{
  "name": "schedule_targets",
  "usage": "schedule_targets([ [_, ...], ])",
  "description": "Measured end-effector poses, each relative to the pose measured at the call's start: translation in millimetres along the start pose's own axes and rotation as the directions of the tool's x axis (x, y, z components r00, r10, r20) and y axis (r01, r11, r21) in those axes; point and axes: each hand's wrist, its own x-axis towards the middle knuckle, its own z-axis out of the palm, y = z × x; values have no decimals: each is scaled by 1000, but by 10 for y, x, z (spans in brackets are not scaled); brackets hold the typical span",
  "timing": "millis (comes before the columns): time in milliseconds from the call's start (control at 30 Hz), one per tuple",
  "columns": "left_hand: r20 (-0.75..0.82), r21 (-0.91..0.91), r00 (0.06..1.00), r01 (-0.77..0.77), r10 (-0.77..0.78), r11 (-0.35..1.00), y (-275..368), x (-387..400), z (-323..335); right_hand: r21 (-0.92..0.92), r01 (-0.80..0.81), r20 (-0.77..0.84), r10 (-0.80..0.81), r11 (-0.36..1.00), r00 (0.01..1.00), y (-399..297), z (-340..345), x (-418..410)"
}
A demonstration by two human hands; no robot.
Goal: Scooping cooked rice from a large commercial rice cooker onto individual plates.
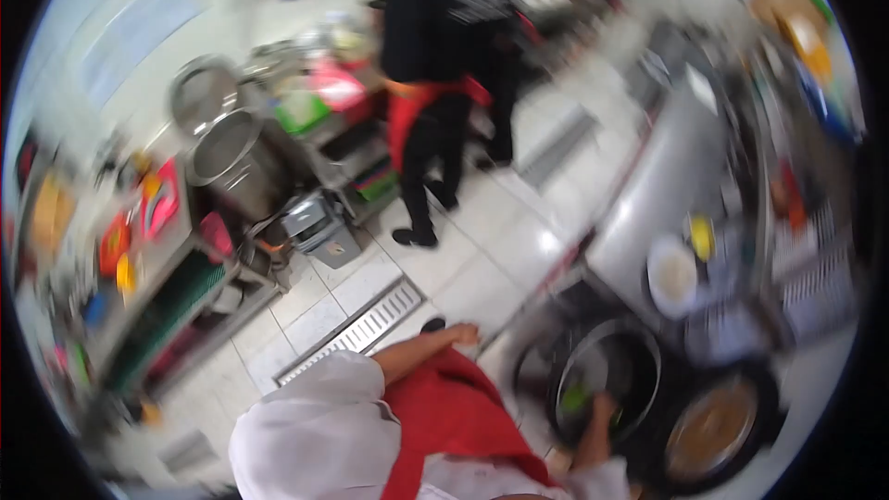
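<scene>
My right hand reaches into a large dark pot on the stove, close to something bright green inside it. Blur hides the fingers, so what this hand grips cannot be told. My left hand is bent in front of the red apron, above the tiled floor, with its fingers curled; nothing shows in it. To the right of the pot a wide pan with brown contents stands on another burner. A white plate with pale contents lies on the steel counter beyond the pot, beside a yellow item.
A person in black with a red apron stands across the aisle, bent over a counter. Along the left are a tall steel pot, a grey bin and shelves. A floor drain grate runs nearby.
</scene>
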Motion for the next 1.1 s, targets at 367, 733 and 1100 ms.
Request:
schedule_targets([
  [367,-193,-850,980,-140,-54,508,2214,-490,-370,235,-293,-274,352,927,895,-188,-220,884],
  [733,-592,-589,805,-392,-46,706,2341,14,-610,252,-65,-212,121,965,970,-967,-427,1192],
  [1100,-696,-489,717,-423,-48,763,2434,-22,-661,274,301,91,-336,913,937,-837,-126,1216],
])
